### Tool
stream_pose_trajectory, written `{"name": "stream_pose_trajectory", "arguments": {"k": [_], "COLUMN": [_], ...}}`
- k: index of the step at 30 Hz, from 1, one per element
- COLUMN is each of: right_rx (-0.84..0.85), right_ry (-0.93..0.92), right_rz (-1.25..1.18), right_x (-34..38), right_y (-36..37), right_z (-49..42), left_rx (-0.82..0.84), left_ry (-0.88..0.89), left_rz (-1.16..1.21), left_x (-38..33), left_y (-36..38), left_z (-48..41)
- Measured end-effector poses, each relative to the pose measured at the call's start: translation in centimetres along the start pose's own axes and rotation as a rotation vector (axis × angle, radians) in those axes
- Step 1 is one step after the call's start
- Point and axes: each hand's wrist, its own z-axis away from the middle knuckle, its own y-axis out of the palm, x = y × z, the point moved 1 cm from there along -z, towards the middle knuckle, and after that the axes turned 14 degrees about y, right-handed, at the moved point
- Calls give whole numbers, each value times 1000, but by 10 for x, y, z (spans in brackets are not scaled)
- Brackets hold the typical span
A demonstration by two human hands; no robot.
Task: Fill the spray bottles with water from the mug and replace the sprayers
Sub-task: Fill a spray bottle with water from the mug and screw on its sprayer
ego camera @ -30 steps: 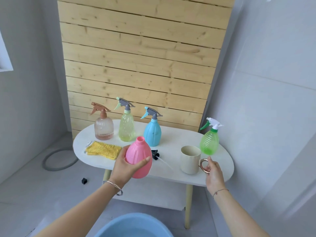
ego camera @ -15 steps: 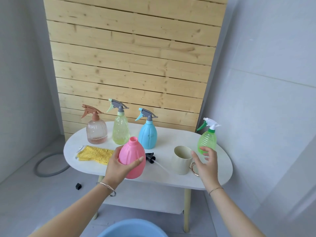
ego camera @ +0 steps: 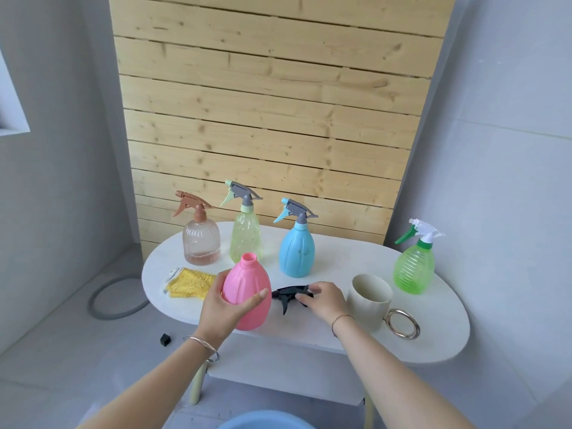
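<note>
My left hand [ego camera: 221, 311] grips the pink spray bottle [ego camera: 247, 289], which stands upright near the front of the white oval table [ego camera: 433, 342] with its neck uncovered. Just right of it lies the black sprayer head [ego camera: 286, 295] on the tabletop, and my right hand [ego camera: 325, 300] pinches its right end with curled fingers. The cream mug [ego camera: 370, 297] with a metal ring handle stands to the right of that hand, untouched.
Along the back stand a clear bottle [ego camera: 201, 239] with a brown sprayer, a yellow-green bottle [ego camera: 246, 236], a blue bottle [ego camera: 297, 249] and, far right, a green bottle [ego camera: 414, 267]. A yellow cloth [ego camera: 188, 281] lies left. A blue basin rim [ego camera: 263, 421] shows below.
My right hand left the mug's handle and moved left onto the black sprayer head. The left hand kept hold of the pink bottle.
</note>
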Motion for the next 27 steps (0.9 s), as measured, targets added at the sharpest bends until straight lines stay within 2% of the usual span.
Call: {"name": "stream_pose_trajectory", "arguments": {"k": [6, 11, 14, 17, 21, 27], "right_rx": [-44, -61, 63, 270, 429, 444], "right_ry": [6, 21, 13, -40, -166, -273], "right_rz": [-44, -500, -838, -1125, -1263, -1348], "right_x": [-9, 13, 39, 63, 85, 104], "right_y": [8, -17, -42, -67, -88, -91], "right_z": [-9, 3, 11, 24, 41, 47], "left_rx": [13, 43, 60, 85, 149, 234], "left_ry": [11, 20, 23, 28, 34, 52], "left_rz": [7, 7, 6, 16, 35, 27], "left_x": [11, 17, 20, 23, 23, 26], "left_y": [5, 16, 26, 40, 59, 75], "left_z": [0, 1, -2, -4, -7, -10]}}
